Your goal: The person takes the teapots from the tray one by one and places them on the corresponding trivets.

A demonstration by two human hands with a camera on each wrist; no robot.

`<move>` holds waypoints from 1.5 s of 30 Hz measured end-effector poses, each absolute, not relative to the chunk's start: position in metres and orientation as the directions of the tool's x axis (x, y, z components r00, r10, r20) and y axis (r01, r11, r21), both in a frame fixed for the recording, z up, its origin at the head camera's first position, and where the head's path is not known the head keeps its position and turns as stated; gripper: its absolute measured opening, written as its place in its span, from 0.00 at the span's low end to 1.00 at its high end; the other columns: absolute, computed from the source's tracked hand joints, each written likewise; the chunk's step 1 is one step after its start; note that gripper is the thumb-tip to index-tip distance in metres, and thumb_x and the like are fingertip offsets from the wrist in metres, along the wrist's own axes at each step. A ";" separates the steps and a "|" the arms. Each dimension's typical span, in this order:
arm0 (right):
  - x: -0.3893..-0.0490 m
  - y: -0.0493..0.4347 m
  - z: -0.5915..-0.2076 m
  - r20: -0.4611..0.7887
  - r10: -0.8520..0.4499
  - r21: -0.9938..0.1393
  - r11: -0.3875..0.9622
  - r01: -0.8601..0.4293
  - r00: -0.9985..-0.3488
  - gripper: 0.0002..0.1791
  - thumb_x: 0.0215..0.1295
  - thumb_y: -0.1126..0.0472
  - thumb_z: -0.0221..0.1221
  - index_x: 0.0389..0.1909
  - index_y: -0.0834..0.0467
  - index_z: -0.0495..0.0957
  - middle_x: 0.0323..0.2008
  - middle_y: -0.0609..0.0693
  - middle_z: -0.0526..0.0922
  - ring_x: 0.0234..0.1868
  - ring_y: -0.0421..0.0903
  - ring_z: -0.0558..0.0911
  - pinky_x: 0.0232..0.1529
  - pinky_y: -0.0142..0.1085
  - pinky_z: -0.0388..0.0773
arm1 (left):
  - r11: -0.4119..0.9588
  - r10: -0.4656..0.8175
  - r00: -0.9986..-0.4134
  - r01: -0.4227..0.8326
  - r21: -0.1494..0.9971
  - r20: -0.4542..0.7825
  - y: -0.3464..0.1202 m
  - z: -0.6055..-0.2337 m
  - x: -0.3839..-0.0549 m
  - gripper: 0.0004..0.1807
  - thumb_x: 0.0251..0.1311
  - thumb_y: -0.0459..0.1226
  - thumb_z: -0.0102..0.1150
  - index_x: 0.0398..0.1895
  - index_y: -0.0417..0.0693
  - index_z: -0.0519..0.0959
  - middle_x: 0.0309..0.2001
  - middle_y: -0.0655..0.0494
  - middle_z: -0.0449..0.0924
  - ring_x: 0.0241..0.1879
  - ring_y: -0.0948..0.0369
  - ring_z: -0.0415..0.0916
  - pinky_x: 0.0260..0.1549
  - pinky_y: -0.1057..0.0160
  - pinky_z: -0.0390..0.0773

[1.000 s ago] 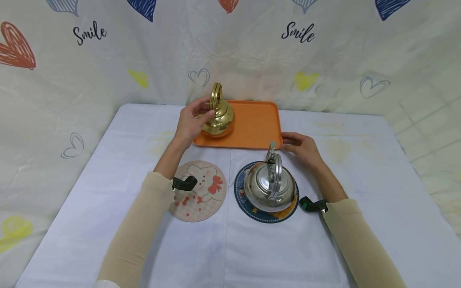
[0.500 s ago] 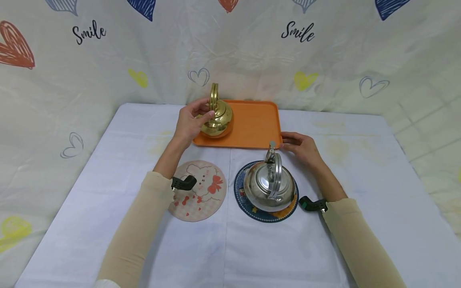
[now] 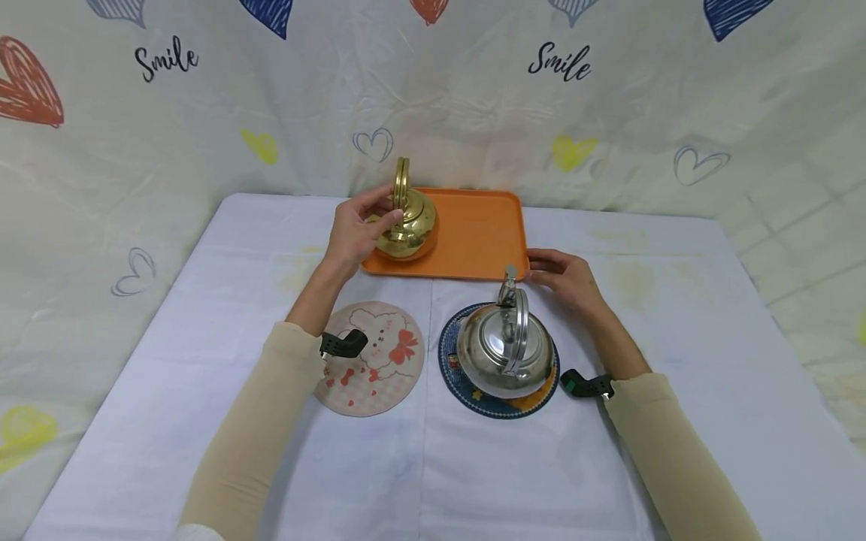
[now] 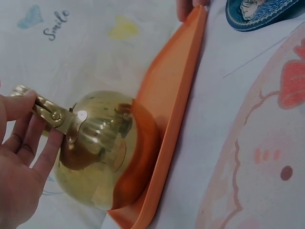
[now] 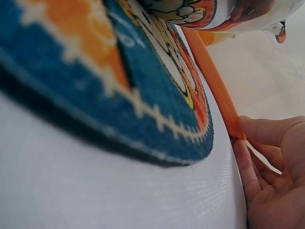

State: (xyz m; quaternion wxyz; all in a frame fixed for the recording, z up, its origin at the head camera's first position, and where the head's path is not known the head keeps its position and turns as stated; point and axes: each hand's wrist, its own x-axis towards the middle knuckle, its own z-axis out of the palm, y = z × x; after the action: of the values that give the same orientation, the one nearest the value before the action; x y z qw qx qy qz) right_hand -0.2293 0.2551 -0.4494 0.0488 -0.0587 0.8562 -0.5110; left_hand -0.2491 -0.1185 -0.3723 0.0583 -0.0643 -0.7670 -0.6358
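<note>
A shiny gold teapot with an upright handle stands at the left end of the orange tray. My left hand pinches its handle between thumb and fingers, plain in the left wrist view. At the tray's near right corner, my right hand grips the edge, thumb above and fingertips below, as the right wrist view shows. Between my forearms, a silver teapot sits on a round blue patterned mat. To its left lies a round pink mat with a bunny print.
A white cloth covers the table. Just behind the tray rises a pale curtain printed with hearts and lettering. The silver teapot and its blue mat stand close in front of the tray's right half.
</note>
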 end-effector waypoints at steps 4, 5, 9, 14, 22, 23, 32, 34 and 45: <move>-0.229 0.255 -0.450 -0.026 -0.151 -0.879 0.474 -0.049 -0.988 0.27 0.71 0.61 0.66 0.69 0.60 0.76 0.60 0.68 0.83 0.46 0.21 0.80 0.43 0.17 0.73 | 0.187 0.027 -0.982 0.190 0.964 0.189 -0.120 -0.375 -0.249 0.24 0.66 0.34 0.69 0.65 0.53 0.82 0.41 0.61 0.82 0.46 0.65 0.78 0.48 0.70 0.78; -0.229 0.255 -0.450 -0.027 -0.151 -0.877 0.478 -0.049 -0.988 0.27 0.71 0.61 0.66 0.69 0.60 0.76 0.60 0.68 0.83 0.46 0.21 0.80 0.43 0.17 0.73 | 0.190 0.028 -0.981 0.195 0.962 0.193 -0.120 -0.375 -0.248 0.24 0.66 0.34 0.69 0.66 0.53 0.82 0.41 0.62 0.82 0.46 0.65 0.78 0.49 0.70 0.78; -0.229 0.255 -0.448 -0.031 -0.151 -0.876 0.480 -0.046 -0.988 0.27 0.71 0.61 0.66 0.69 0.60 0.76 0.60 0.67 0.83 0.45 0.21 0.80 0.43 0.18 0.73 | 0.194 0.026 -0.978 0.209 0.958 0.208 -0.121 -0.376 -0.247 0.24 0.66 0.34 0.69 0.65 0.52 0.82 0.41 0.62 0.82 0.46 0.65 0.78 0.51 0.68 0.77; -0.229 0.255 -0.448 -0.039 -0.152 -0.873 0.487 -0.040 -0.988 0.27 0.71 0.60 0.65 0.70 0.59 0.76 0.61 0.66 0.83 0.46 0.22 0.79 0.42 0.18 0.73 | 0.188 0.021 -0.975 0.221 0.957 0.221 -0.122 -0.374 -0.246 0.24 0.66 0.34 0.69 0.65 0.51 0.82 0.41 0.61 0.82 0.45 0.66 0.78 0.52 0.67 0.77; -0.228 0.255 -0.447 -0.040 -0.157 -0.875 0.482 -0.042 -0.987 0.28 0.71 0.60 0.66 0.70 0.59 0.76 0.62 0.66 0.83 0.46 0.23 0.80 0.43 0.18 0.73 | 0.165 0.009 -0.974 0.226 0.960 0.227 -0.123 -0.372 -0.244 0.24 0.65 0.33 0.70 0.65 0.51 0.82 0.40 0.64 0.83 0.43 0.66 0.78 0.47 0.70 0.78; -0.229 0.255 -0.447 -0.039 -0.158 -0.876 0.481 -0.042 -0.987 0.28 0.71 0.60 0.66 0.70 0.59 0.76 0.62 0.66 0.83 0.46 0.23 0.80 0.44 0.18 0.73 | 0.163 0.006 -0.973 0.228 0.960 0.230 -0.123 -0.372 -0.243 0.24 0.65 0.32 0.70 0.65 0.51 0.83 0.39 0.64 0.82 0.43 0.66 0.78 0.47 0.71 0.78; -0.230 0.255 -0.449 -0.046 -0.153 -0.871 0.490 -0.035 -0.987 0.28 0.72 0.59 0.66 0.70 0.59 0.76 0.61 0.67 0.83 0.45 0.22 0.80 0.42 0.19 0.73 | 0.140 0.000 -0.965 0.258 0.956 0.260 -0.126 -0.370 -0.239 0.24 0.64 0.31 0.70 0.64 0.49 0.83 0.38 0.65 0.82 0.42 0.66 0.78 0.45 0.71 0.78; -0.230 0.255 -0.449 -0.045 -0.152 -0.871 0.489 -0.036 -0.987 0.28 0.72 0.60 0.66 0.70 0.59 0.75 0.61 0.67 0.83 0.45 0.22 0.80 0.42 0.19 0.73 | 0.129 -0.002 -0.966 0.255 0.958 0.257 -0.127 -0.369 -0.238 0.24 0.64 0.31 0.70 0.64 0.48 0.83 0.38 0.65 0.82 0.42 0.65 0.78 0.45 0.71 0.78; -0.230 0.254 -0.451 -0.015 -0.155 -0.875 0.480 -0.062 -0.988 0.27 0.71 0.61 0.66 0.69 0.60 0.77 0.59 0.68 0.83 0.45 0.22 0.80 0.40 0.20 0.73 | 0.121 -0.003 -0.969 0.244 0.962 0.247 -0.130 -0.366 -0.231 0.24 0.64 0.31 0.70 0.64 0.49 0.83 0.38 0.65 0.82 0.43 0.65 0.78 0.46 0.71 0.79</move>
State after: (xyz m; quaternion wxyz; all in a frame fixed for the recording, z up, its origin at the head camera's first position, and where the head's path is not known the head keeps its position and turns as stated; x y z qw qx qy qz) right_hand -0.2297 0.2540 -0.4514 0.0461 -0.0631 0.8590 -0.5060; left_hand -0.2309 -0.1300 -0.3662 0.0939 -0.0813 -0.7427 -0.6580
